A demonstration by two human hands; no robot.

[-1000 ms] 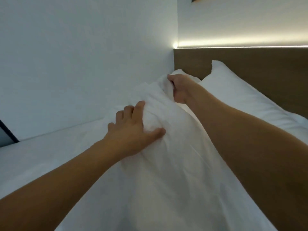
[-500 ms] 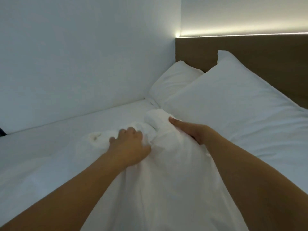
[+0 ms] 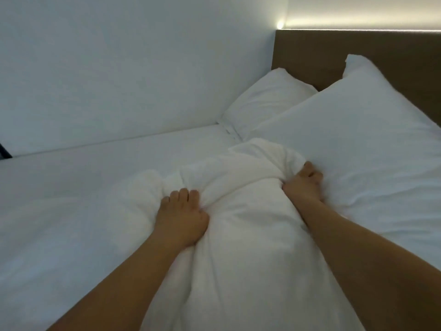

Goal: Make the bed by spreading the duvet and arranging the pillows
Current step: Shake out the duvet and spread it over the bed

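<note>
A white duvet (image 3: 248, 235) lies bunched in a ridge down the middle of the bed, its top end just short of the pillows. My left hand (image 3: 182, 218) grips a fold on the duvet's left side. My right hand (image 3: 303, 185) clutches its right edge, pressed against the big near pillow (image 3: 353, 139). A smaller second pillow (image 3: 265, 101) leans in the corner behind it, against the headboard.
White bed sheet (image 3: 83, 199) stretches to the left of the duvet. A white wall (image 3: 131, 68) runs along the bed's far side. The brown wooden headboard (image 3: 307, 53) has a light strip (image 3: 358, 26) above it.
Both hands have pulled the duvet's top down from near the headboard corner onto the mattress. The two pillows, hidden behind it before, are now uncovered.
</note>
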